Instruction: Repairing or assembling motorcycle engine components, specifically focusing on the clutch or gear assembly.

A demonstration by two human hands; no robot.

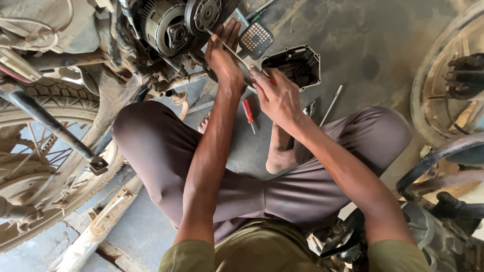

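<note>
I squat beside a motorcycle engine with its side cover off, so the ribbed clutch drum (169, 25) and a round dark plate (204, 15) are exposed. A long screwdriver (233, 50) runs from that plate back toward me. My left hand (222, 50) is closed around its metal shaft just below the plate, fingertips against the engine. My right hand (276, 94) grips the handle end, where a bit of red shows under the fingers. The tip is hidden against the plate.
On the stained concrete lie a black engine side cover (295, 65), a square mesh part (255, 38), a red-handled screwdriver (248, 113) and a thin metal rod (330, 106). A spoked wheel (40, 151) stands at left. Another wheel (443, 75) and machine parts crowd the right.
</note>
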